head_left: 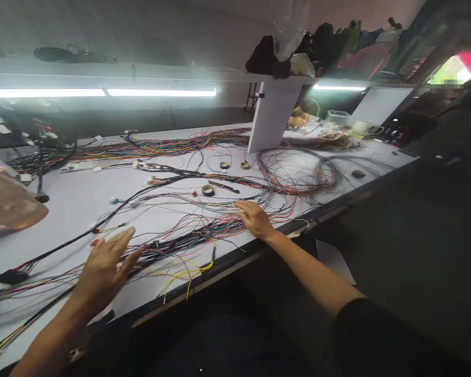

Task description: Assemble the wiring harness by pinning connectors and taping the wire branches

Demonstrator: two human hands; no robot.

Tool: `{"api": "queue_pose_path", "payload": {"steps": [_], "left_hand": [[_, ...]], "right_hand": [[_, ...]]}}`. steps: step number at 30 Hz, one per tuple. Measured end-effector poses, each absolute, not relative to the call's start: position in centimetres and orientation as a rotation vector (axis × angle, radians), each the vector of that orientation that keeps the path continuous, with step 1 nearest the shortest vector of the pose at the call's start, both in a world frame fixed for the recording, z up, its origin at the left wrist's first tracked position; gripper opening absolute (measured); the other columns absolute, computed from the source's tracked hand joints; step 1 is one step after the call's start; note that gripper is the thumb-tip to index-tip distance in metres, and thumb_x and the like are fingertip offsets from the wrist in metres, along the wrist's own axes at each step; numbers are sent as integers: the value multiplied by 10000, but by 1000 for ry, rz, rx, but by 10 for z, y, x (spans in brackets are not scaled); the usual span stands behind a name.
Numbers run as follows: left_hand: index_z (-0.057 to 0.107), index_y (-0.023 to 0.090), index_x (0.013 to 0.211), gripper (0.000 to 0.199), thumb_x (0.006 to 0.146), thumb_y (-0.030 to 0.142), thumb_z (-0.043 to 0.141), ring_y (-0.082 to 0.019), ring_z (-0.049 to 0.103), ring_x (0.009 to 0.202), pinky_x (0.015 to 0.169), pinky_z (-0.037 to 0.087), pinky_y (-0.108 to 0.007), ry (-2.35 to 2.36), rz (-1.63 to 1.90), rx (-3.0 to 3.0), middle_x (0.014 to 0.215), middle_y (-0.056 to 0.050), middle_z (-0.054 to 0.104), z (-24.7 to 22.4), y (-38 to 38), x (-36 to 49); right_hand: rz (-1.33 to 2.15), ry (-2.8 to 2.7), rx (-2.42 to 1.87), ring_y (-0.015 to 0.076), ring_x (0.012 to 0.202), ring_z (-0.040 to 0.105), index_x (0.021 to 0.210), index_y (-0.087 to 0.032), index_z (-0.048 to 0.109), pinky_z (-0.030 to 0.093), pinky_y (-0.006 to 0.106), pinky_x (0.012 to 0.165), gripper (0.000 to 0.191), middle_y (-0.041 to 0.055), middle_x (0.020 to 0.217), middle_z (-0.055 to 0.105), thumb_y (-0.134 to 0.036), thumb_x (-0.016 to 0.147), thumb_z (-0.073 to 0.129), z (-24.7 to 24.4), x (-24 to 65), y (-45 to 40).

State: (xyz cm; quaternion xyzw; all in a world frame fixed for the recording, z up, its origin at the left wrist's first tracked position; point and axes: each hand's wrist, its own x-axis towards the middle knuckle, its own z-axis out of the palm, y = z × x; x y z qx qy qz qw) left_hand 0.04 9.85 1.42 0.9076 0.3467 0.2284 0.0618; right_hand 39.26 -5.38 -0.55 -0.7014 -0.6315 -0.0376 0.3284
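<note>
A long wiring harness of black, red, blue and green wires lies along the front of the white table. My left hand is above its left part, fingers stretched and thumb apart, holding nothing I can see. Farther right, my right hand is over the loose wire ends with its fingers extended; whether it touches a wire is unclear. Yellow wires branch off toward the front edge. Behind them runs a taped black harness branch, ending in a black connector at the left.
A roll of black tape lies beside a utility knife, with smaller rolls behind. More wire bundles line the back. A white divider stands upright; beyond it are another person's hands and a mug. Another person's arm enters left.
</note>
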Motion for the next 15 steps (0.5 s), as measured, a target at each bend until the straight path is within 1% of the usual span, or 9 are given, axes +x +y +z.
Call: {"api": "queue_pose_path", "payload": {"steps": [2, 5, 8, 10, 12, 15], "left_hand": [[458, 151, 1397, 656, 897, 567, 369, -329, 486, 1302, 1147, 228, -558, 1033, 501, 2819, 1400, -165, 527, -2, 102, 19], [437, 199, 1422, 650, 882, 557, 382, -333, 530, 1261, 1125, 245, -594, 1044, 327, 2859, 1368, -144, 563, -18, 100, 28], [407, 258, 1446, 637, 874, 537, 374, -320, 551, 1239, 1126, 270, -570, 1004, 365, 2893, 1361, -107, 577, -26, 96, 22], [383, 292, 1459, 649, 858, 538, 382, -322, 573, 1210, 1128, 275, -562, 991, 392, 2916, 1355, -93, 584, -30, 97, 15], [320, 336, 1482, 657, 856, 525, 392, -320, 584, 1196, 1129, 271, -564, 964, 385, 2941, 1360, -76, 581, -36, 100, 8], [187, 444, 1494, 665, 870, 464, 416, -296, 571, 1217, 1129, 271, -564, 907, 380, 2959, 1394, -26, 553, -45, 106, 0]], "right_hand": [[-109, -1714, -1886, 192, 1182, 569, 1210, -214, 648, 438, 378, 1033, 344, 76, 1265, 644, -135, 907, 506, -5, 391, -41], [-130, -1771, -1982, 191, 1199, 537, 1223, -233, 635, 419, 368, 1020, 322, 65, 1289, 625, -172, 934, 508, -5, 396, -29], [-133, -1814, -2063, 197, 1105, 563, 1193, -222, 641, 421, 354, 946, 271, 76, 1180, 659, -248, 940, 544, -7, 403, -28], [-137, -1840, -2096, 194, 1037, 569, 1136, -220, 658, 408, 344, 903, 236, 71, 1102, 663, -305, 947, 546, -8, 407, -31], [-153, -1855, -2117, 198, 1005, 556, 1059, -214, 675, 381, 349, 894, 226, 68, 1059, 655, -351, 956, 528, -8, 409, -33], [-189, -1858, -2136, 210, 971, 538, 955, -188, 677, 350, 366, 897, 255, 78, 1000, 648, -376, 962, 505, -8, 412, -37]]}}
